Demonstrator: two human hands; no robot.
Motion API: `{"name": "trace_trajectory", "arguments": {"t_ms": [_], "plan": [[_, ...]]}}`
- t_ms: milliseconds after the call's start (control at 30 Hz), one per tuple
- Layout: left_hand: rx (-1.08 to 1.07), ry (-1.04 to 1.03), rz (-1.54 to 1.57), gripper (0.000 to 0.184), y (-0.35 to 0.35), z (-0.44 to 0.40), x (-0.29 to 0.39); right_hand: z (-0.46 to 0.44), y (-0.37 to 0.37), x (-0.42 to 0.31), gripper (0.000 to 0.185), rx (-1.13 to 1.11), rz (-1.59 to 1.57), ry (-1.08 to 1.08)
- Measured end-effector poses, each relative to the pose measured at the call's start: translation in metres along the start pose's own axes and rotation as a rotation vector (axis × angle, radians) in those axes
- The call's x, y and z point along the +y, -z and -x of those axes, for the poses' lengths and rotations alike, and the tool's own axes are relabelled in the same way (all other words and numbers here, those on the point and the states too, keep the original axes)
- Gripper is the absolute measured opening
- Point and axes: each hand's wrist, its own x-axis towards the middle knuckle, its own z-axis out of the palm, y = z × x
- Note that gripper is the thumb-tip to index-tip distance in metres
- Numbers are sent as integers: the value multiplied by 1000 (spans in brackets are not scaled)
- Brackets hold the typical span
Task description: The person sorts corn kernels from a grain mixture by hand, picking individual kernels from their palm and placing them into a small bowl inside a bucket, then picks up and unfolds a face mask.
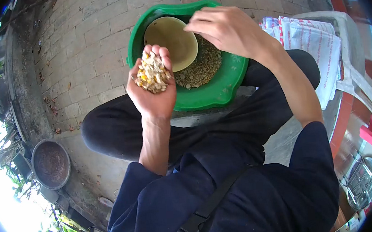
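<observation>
My left hand [154, 99] is cupped palm up, its fingers curled around a heap of corn kernels [153, 72], yellow and whitish with pale flakes among them. It is near the left rim of a green plastic basin [206, 97]. Over the basin's far right side, my right hand [227, 28] hangs palm down with its fingers drawn together; whatever may be between the fingertips is hidden. Inside the basin, a cream-coloured bowl [172, 40] stands tilted on a layer of brownish mixed grain [204, 68]. Neither hand touches the bowl's inside.
My crossed legs [111, 127] are on the near side of the basin. To the right, a white plastic chair [349, 35] bears folded printed sacks [312, 47]. A round brown pan [51, 164] lies at left on the brick paving [95, 40]. A metal rack [362, 180] stands at lower right.
</observation>
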Motion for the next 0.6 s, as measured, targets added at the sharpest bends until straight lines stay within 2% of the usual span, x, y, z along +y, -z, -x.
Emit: {"name": "trace_trajectory", "arguments": {"t_ms": [100, 167, 300, 333, 367, 433, 467, 600], "plan": [[61, 14, 24, 33, 3, 13, -8, 10, 12, 3, 24, -84, 104, -2], [115, 42, -48, 34, 0, 21, -16, 11, 23, 2, 24, -53, 71, -105], [150, 83, -61, 35, -16, 34, -38, 11, 46, 6, 23, -101, -26, -162], [129, 102, -61, 36, -22, 35, -44, 12, 51, 6, 31, -187, -75, -265], [124, 105, -55, 36, -26, 35, -47, 11, 54, 3, 31, -191, -68, -265], [-6, 86, -31, 36, -35, 31, -52, 3, 59, -7, 30, -138, -380, -281], [-22, 74, 19, 35, -40, 29, -53, 1, 59, -12, 30, -141, -376, -284], [-44, 58, 59, 34, -43, 25, -49, -5, 54, -23, 20, 77, -273, -62]]}}
